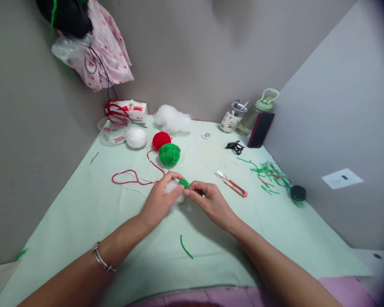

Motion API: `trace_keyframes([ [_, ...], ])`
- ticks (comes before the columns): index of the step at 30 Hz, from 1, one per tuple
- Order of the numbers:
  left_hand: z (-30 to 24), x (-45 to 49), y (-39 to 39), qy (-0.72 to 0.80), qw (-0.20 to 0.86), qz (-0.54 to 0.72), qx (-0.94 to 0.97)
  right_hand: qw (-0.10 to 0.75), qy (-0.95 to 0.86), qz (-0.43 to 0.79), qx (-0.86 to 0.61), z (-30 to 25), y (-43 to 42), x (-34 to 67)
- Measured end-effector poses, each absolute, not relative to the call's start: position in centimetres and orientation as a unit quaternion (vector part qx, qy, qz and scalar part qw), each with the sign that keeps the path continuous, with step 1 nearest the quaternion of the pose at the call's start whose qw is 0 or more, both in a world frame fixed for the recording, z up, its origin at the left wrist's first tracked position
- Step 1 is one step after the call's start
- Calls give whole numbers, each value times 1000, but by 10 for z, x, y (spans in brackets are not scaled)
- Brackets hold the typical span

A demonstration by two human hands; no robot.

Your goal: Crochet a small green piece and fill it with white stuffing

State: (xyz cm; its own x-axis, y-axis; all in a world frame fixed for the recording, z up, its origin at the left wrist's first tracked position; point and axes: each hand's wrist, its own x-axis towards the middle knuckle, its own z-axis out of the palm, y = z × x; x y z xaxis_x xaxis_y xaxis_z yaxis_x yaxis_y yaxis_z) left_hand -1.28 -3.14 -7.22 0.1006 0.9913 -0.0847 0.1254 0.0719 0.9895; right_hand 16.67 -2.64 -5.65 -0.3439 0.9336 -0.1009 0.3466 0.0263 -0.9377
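My left hand [160,198] is closed around a tuft of white stuffing [173,187] and a small green crocheted piece [183,183]. My right hand [211,201] pinches the same green piece from the right, fingers pressed together. Both hands meet over the middle of the pale green table cover [83,213]. A green yarn strand runs from the piece back to the green yarn ball [169,154]. Behind that ball lie a red yarn ball [161,139] and a white yarn ball [136,137]. Red and white strands trail across the cover to the left of my left hand.
Orange-handled thread snips [233,184] lie right of my hands. Green yarn scraps [270,174] and a black spool [298,192] sit far right. A stuffing heap [173,118], a clear tub [114,131], a cup of tools [232,117], a bottle [257,111] and a hair clip [235,147] line the back. A short green strand [186,247] lies near me.
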Motion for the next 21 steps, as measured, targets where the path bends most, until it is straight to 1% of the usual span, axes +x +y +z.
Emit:
trace_keyframes([
  [3, -68, -19, -30, 502, 573, 412, 500, 310, -657, 464, -507, -57, -26, 169],
  [5, -64, -23, -31, 474, 626, 427, 448, 314, -650, 456, -521, -58, -26, 170],
  [9, -57, -26, -30, 409, 692, 469, 364, 331, -619, 482, -524, -60, -25, 171],
  [14, -61, -24, -24, 422, 704, 461, 338, 368, -573, 544, -490, -64, -21, 174],
  [18, -67, -24, -19, 411, 691, 509, 307, 368, -568, 522, -519, -65, -19, 175],
  [21, -68, -26, -18, 401, 699, 505, 310, 366, -568, 503, -539, -63, -19, 174],
])
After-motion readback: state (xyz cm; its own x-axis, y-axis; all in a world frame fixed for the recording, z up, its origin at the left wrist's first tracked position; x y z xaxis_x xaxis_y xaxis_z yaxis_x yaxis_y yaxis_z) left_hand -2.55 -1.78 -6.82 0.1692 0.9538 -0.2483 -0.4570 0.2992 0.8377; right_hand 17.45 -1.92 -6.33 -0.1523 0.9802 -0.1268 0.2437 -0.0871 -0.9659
